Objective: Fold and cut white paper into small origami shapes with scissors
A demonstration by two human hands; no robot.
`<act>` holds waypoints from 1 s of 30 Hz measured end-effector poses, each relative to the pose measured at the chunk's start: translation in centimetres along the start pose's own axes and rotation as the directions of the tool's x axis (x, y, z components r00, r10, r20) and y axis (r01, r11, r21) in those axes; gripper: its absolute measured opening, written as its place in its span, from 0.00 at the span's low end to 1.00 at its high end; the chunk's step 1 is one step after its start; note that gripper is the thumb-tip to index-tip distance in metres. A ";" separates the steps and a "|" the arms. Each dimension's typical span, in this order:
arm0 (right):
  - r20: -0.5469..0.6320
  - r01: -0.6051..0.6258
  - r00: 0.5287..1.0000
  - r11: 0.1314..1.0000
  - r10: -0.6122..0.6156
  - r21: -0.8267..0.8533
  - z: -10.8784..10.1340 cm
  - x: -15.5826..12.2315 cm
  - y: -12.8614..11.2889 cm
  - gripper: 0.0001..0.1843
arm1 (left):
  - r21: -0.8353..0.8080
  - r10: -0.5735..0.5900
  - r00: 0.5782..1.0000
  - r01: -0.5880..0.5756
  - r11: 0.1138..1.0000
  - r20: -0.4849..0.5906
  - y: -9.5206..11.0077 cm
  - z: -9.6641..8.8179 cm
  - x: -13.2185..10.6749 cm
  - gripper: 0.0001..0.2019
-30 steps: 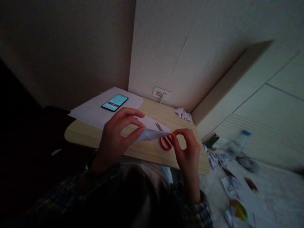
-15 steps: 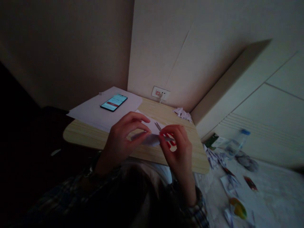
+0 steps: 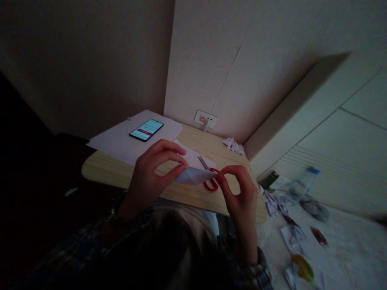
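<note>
Between my two hands a folded piece of white paper (image 3: 193,176) is held up above the small wooden table (image 3: 208,141). My left hand (image 3: 152,173) pinches its left end between thumb and fingers. At the pointed right end, the thumb and fingers of my right hand (image 3: 242,189) are closed on the tip. Just behind and below the paper lie red-handled scissors (image 3: 212,186), their blades pointing away to the left; the paper covers part of them. A flat white sheet (image 3: 189,151) lies under the blades.
On the table's left a phone (image 3: 146,129) with a lit screen rests on a stack of white paper (image 3: 115,145). Folded paper pieces (image 3: 233,146) sit at the back right corner, near a wall socket (image 3: 205,119). A plastic bottle (image 3: 304,184) and paper scraps (image 3: 273,202) lie to the right.
My right hand has moved right and slightly down to the paper's pointed end, so more of the paper and scissors shows. My left hand keeps its pinch, shifted slightly left.
</note>
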State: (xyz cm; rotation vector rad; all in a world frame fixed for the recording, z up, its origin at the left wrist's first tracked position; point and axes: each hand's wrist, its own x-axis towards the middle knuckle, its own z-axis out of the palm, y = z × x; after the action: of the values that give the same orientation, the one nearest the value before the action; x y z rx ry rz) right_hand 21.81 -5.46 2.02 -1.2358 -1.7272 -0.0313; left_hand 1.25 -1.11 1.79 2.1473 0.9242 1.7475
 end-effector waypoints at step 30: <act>0.024 0.010 1.000 1.000 -0.011 0.025 -0.7 -0.3 -0.7 0.05 | 0.174 0.188 0.936 -0.247 0.953 0.296 -0.5 -0.4 0.1 0.05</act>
State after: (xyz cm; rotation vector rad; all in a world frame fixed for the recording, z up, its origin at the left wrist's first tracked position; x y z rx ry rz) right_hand 21.76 -6.43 2.52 -1.2134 -1.7498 -0.0014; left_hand 0.67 -0.73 1.69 2.6380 0.8539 1.4350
